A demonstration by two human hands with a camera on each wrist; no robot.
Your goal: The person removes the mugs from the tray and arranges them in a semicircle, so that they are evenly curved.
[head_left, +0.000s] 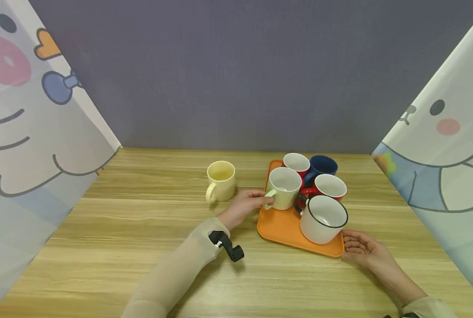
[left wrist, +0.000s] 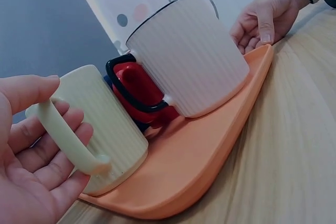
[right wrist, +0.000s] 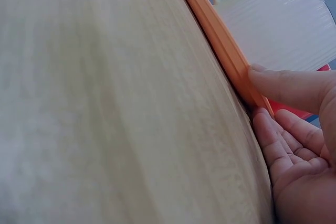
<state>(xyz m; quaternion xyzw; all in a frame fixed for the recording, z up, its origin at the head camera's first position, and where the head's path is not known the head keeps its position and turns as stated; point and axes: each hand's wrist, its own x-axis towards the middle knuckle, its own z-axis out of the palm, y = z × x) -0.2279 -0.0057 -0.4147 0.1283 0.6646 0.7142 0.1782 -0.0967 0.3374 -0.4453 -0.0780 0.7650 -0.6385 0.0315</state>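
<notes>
Presently, my left hand (head_left: 246,205) pinching the handle (left wrist: 65,135) of a pale green mug (head_left: 285,190), at ten o'clock on an orange tray (head_left: 278,227), my right hand (head_left: 365,251) gripping the tray's corner, at five o'clock.

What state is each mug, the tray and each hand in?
Pale green ribbed mug: upright, empty.
White ribbed black-rimmed mug: upright, empty.
Front red white-lined mug: upright.
Rear red white-lined mug: upright.
Dark blue round mug: upright.
Pale yellow round mug: upright, empty.
Orange rounded-corner tray: loaded.
Left hand: holding green mug's handle.
Right hand: gripping tray corner.
</notes>
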